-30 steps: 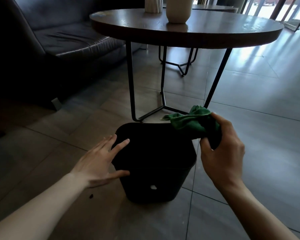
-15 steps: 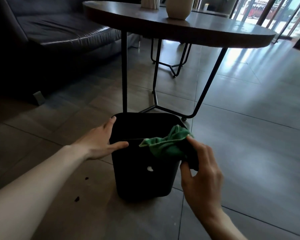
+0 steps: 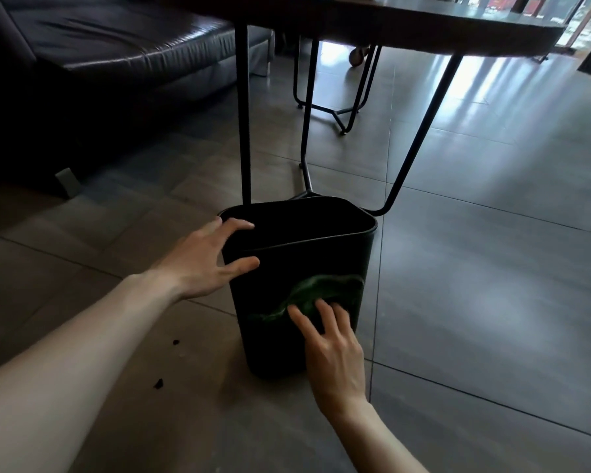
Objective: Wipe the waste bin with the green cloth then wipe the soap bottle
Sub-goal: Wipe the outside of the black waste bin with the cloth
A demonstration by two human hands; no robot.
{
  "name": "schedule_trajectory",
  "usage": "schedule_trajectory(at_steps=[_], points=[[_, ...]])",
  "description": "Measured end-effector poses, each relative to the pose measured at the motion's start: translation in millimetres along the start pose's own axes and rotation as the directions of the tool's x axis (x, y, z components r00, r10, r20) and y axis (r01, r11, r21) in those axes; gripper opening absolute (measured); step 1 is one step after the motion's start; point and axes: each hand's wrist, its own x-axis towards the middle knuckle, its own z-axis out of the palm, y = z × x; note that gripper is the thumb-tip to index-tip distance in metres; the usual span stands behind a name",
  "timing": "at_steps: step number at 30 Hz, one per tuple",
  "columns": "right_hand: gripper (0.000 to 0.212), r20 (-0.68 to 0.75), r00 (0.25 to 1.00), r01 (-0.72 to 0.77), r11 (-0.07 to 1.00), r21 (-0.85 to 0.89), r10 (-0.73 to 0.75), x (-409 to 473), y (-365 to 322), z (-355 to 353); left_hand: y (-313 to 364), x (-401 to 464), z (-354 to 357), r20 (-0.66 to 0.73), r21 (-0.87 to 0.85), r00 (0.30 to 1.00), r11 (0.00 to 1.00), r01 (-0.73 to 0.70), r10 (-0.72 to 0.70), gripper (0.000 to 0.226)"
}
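Observation:
A black waste bin (image 3: 287, 264) stands upright on the tiled floor, its top uncovered. My left hand (image 3: 203, 259) grips its near left corner, fingers over the rim and thumb on the front wall. The green cloth (image 3: 325, 290) lies spread against the bin's front wall, on the right half. My right hand (image 3: 333, 349) presses flat on the cloth's lower part, fingers pointing up. No soap bottle is in view.
A round dark table (image 3: 423, 25) on thin black legs stands just behind the bin, one leg (image 3: 243, 114) close to the rim. A dark leather sofa (image 3: 110, 52) fills the upper left. Small dark crumbs (image 3: 158, 383) lie on the floor at lower left.
My right hand has carried the cloth down from the bin's rim onto its front wall. My left hand has closed onto the bin's left corner. The view has tilted down and come closer.

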Motion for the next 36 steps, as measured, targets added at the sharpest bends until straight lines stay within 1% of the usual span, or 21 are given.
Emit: schedule_trajectory(at_steps=[1, 3, 5, 6, 9, 10, 11, 13, 14, 16, 18, 19, 21, 22, 25, 26, 27, 29, 31, 34, 36], points=[[0.078, 0.054, 0.998, -0.015, 1.0, -0.007, 0.015, -7.8, 0.9, 6.3, 1.4, -0.2, 0.9, 0.008, -0.001, 1.0, 1.0, 0.002, -0.002, 0.054], [0.078, 0.165, 0.984, -0.071, 0.997, -0.016, 0.072, -22.0, 0.9, 14.4, 3.7, -1.0, 2.4, 0.017, -0.004, 1.0, 1.0, 0.019, -0.019, 0.041], [0.068, 0.236, 0.958, -0.171, 0.985, 0.01, 0.164, -33.5, 0.8, 17.5, 5.0, -2.6, 3.7, 0.004, -0.025, 1.0, 1.0, 0.014, -0.014, 0.037], [0.064, 0.23, 0.952, -0.216, 0.975, 0.044, 0.2, -38.1, 3.4, 17.4, 4.9, -3.4, 4.2, -0.003, -0.041, 1.0, 0.999, 0.006, -0.006, 0.038], [0.061, 0.108, 0.965, -0.256, 0.954, 0.156, 0.241, -35.3, 11.1, 2.3, 2.7, -3.1, 4.8, -0.017, -0.072, 1.0, 0.997, -0.008, 0.007, 0.042], [0.062, 0.035, 0.966, -0.258, 0.941, 0.22, 0.256, -28.2, 13.0, -6.3, 1.5, -2.4, 4.8, -0.023, -0.075, 1.0, 0.997, -0.007, 0.005, 0.043], [0.062, -0.071, 0.961, -0.238, 0.932, 0.275, 0.266, -18.5, 13.4, -15.8, 0.5, -1.9, 4.7, -0.026, -0.076, 1.0, 0.997, -0.006, 0.004, 0.044], [0.059, -0.293, 0.919, -0.163, 0.93, 0.329, 0.265, 10.3, 10.6, -35.8, -1.2, -0.9, 4.8, -0.038, -0.087, 0.999, 0.996, -0.01, 0.007, 0.046], [0.058, -0.366, 0.892, -0.134, 0.929, 0.343, 0.264, 25.6, 8.2, -44.0, -1.6, -0.5, 5.2, -0.051, -0.097, 0.999, 0.995, -0.018, 0.013, 0.046], [0.056, -0.428, 0.872, -0.083, 0.932, 0.353, 0.239, 48.7, 1.1, -52.3, -1.7, -0.8, 6.7, -0.08, -0.12, 0.996, 0.992, -0.043, 0.034, 0.044], [0.053, -0.387, 0.904, -0.05, 0.945, 0.324, 0.181, 53.9, -8.2, -47.4, -0.7, -2.5, 7.4, -0.108, -0.13, 0.993, 0.989, -0.066, 0.052, 0.043], [0.05, -0.331, 0.931, -0.051, 0.954, 0.295, 0.152, 49.2, -12.2, -39.9, 0.1, -3.5, 7.1, -0.123, -0.129, 0.991, 0.989, -0.071, 0.055, 0.043], [0.045, -0.166, 0.977, -0.089, 0.965, 0.246, 0.132, 30.7, -15.4, -21.2, 1.7, -5.6, 6.6, -0.142, -0.123, 0.988, 0.99, -0.074, 0.056, 0.041], [0.042, -0.076, 0.986, -0.129, 0.963, 0.236, 0.151, 20.9, -14.7, -11.6, 1.9, -6.0, 6.2, -0.145, -0.116, 0.988, 0.99, -0.074, 0.057, 0.038], [0.042, 0.152, 0.962, -0.255, 0.944, 0.209, 0.226, -5.7, -7.5, 11.4, 2.7, -5.6, 6.2, -0.122, -0.106, 0.992, 0.993, -0.045, 0.032, 0.032], [0.043, 0.197, 0.95, -0.283, 0.935, 0.212, 0.243, -12.4, -4.3, 14.8, 3.7, -5.6, 6.0, -0.113, -0.109, 0.993, 0.993, -0.036, 0.024, 0.031], [0.042, 0.211, 0.941, -0.311, 0.923, 0.226, 0.265, -16.9, -1.1, 14.7, 5.2, -6.0, 5.5, -0.108, -0.115, 0.994, 0.993, -0.028, 0.015, 0.03], [0.039, 0.175, 0.929, -0.363, 0.891, 0.272, 0.325, -19.8, 4.3, 7.0, 7.5, -7.7, 4.4, -0.101, -0.131, 0.995, 0.991, -0.016, 0.003, 0.03], [0.041, 0.061, 0.931, -0.358, 0.87, 0.339, 0.36, -14.4, 11.6, -5.9, 8.3, -10.2, 1.4, -0.101, -0.14, 0.995, 0.99, -0.029, 0.015, 0.03], [0.045, -0.185, 0.925, -0.237, 0.886, 0.398, 0.33, 5.6, 22.6, -30.1, 9.9, -11.7, -11.4, -0.094, -0.17, 0.994, 0.983, -0.064, 0.049, 0.029], [0.043, -0.315, 0.909, -0.129, 0.904, 0.407, 0.272, 20.5, 27.0, -44.2, 11.2, -10.3, -21.8, -0.077, -0.19, 0.996, 0.98, -0.064, 0.05, 0.027]])
